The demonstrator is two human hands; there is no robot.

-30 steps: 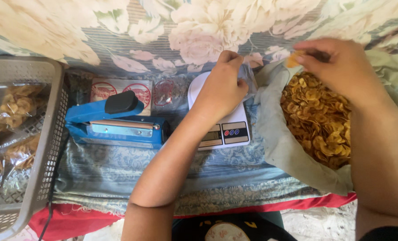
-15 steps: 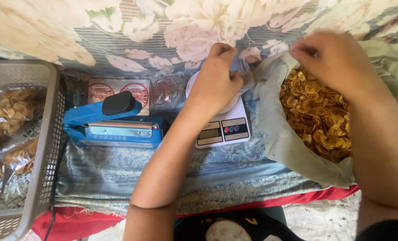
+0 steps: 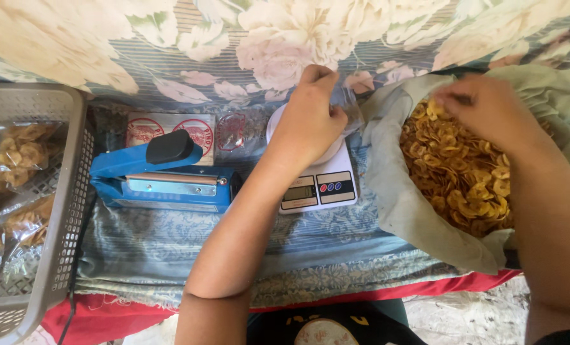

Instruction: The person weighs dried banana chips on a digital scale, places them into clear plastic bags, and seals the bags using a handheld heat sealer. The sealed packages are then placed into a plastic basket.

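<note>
Pinching clear bag point(image 3: 349, 105) over scale point(image 3: 320, 182), left fingers point(image 3: 326, 83) touching

A small clear plastic pouch point(image 3: 347, 105) stands upright on the round white platter of a white digital kitchen scale point(image 3: 323, 185), at the far middle of the scene; fingers pinch its thin, see-through mouth, and its contents cannot be made out. To the right, golden-yellow fried banana chips point(image 3: 457, 172), thin curled rounds, fill a wide grey-green cloth sack point(image 3: 393, 198) whose mouth is rolled open, heaped loosely inside.
</note>
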